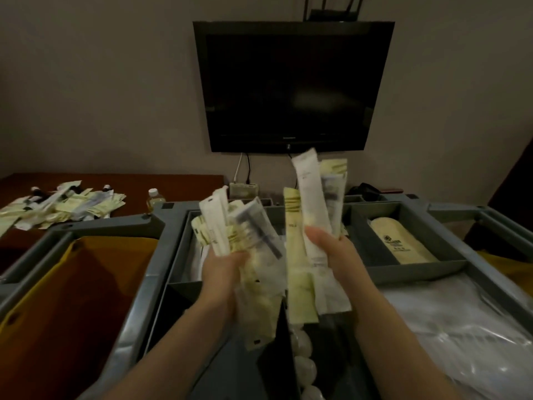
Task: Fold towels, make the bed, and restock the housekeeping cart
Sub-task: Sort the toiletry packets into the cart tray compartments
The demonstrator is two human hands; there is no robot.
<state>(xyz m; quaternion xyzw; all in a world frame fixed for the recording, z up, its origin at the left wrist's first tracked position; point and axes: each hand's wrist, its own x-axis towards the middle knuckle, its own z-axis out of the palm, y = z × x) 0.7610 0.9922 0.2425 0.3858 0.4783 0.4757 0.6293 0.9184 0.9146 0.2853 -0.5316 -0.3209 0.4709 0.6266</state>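
I stand over the grey housekeeping cart. My left hand grips a fanned bunch of small amenity packets, cream and white, above the cart's middle compartment. To its right, a little higher, my right hand grips a second bunch of long packets that stand upright. Both bunches hang in the air and hide most of the compartment below them.
More packets and small bottles lie heaped on the dark wooden desk at the back left. Cream slippers fill the right tray, clear plastic bags lie below. An orange bag hangs left. A black TV is on the wall.
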